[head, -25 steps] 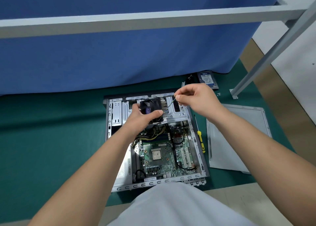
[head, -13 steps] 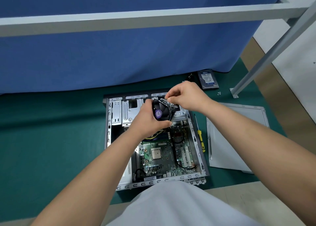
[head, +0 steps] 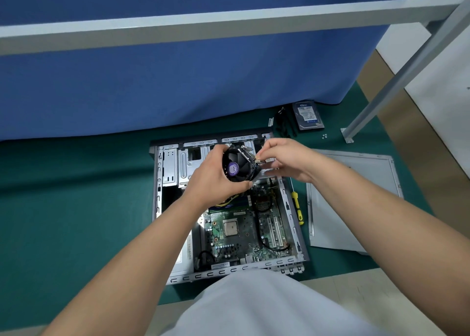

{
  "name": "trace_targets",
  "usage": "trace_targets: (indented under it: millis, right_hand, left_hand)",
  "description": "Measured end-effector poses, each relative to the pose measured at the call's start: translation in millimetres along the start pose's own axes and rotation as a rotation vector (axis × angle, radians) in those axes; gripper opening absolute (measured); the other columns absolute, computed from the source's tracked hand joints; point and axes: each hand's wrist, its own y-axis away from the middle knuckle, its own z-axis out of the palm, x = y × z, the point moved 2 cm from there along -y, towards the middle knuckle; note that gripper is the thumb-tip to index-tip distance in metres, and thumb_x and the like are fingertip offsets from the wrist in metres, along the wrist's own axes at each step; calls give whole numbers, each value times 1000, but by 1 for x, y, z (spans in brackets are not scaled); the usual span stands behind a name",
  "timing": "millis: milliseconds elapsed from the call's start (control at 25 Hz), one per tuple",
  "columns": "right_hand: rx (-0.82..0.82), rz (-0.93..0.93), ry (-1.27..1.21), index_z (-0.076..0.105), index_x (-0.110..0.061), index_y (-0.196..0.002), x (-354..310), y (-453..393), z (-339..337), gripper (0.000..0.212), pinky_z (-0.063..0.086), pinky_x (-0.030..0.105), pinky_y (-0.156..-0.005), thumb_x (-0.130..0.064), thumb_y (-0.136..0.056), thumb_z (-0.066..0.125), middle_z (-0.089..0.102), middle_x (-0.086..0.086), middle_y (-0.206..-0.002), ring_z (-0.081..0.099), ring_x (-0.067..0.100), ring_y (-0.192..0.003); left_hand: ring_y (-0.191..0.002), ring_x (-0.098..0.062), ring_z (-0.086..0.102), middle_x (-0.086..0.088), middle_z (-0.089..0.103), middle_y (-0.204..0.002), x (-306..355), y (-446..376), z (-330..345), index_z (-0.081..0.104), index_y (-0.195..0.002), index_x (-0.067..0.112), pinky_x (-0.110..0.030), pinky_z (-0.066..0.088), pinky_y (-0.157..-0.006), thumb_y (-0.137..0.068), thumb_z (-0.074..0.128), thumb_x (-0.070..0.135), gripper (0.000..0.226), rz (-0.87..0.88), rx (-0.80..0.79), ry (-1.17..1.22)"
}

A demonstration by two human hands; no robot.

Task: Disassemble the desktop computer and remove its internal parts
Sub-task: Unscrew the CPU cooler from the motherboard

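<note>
A green mat covers the worktop, and its left half lies bare from the blue curtain at the back to the front edge. The open computer case lies flat near the middle of the mat, its near end close to the front edge. Inside it, metal drive bays fill the far left corner and the green circuit board with its square processor covers the near right part. Above the far end of the case, the left hand grips the cooling fan, lifted and tilted, with the thumb curled under its near rim and the fingers behind its left side. The right hand pinches something small at the fan's upper right corner; what it is cannot be made out. Just right of the case lies a yellow-handled screwdriver, then the removed side panel flat toward the mat's right edge. At the back right, near the curtain, lie black cables, a hard drive and a few loose screws, beside the foot of a grey metal frame.
</note>
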Motion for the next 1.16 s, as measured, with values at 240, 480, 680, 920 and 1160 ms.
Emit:
trace_targets:
  millis: [240,480,680,920,1160]
  right_hand:
    - [-2,52,-156,69,-19,-85,18,-2,-1,16,62,35,-78,-5,-93,68,76,4,-92,76,22,-85]
    - [83,-14,-199,73,-23,-111,32,3,7,14,61,41,-91,-27,-100,65,76,-2,-109,74,22,-100]
    - [124,-96,-321,68,-20,-120,45,7,10,29,62,35,-76,-17,-92,75,72,9,-118,75,26,-98]
    - [71,-125,-274,71,-23,-119,36,4,-52,27,62,36,-78,-17,-93,73,76,5,-113,76,23,-99]
    - [236,-179,68,58,-29,-135,37,-6,-87,42,57,36,-93,-41,-96,68,65,-4,-134,67,14,-112]
  left_hand:
    - [-116,-17,59,5,54,-133,-3,-9,9,38,-141,27,-43,52,-99,-61,89,56,99,44,-45,-9]
    - [-119,-19,53,2,49,-130,-3,-16,21,39,-141,26,-39,49,-99,-63,88,57,97,77,0,-115]
    - [-121,-16,47,3,49,-130,11,-23,37,40,-143,28,-36,46,-100,-62,87,66,101,57,44,-114]
    - [-100,-14,65,6,68,-111,5,-48,36,68,-119,27,-30,56,-83,-68,77,70,68,-350,-201,706]
    - [-65,-13,54,2,52,-65,18,-83,67,77,-94,18,-35,58,-84,-62,90,52,48,-469,-179,885]
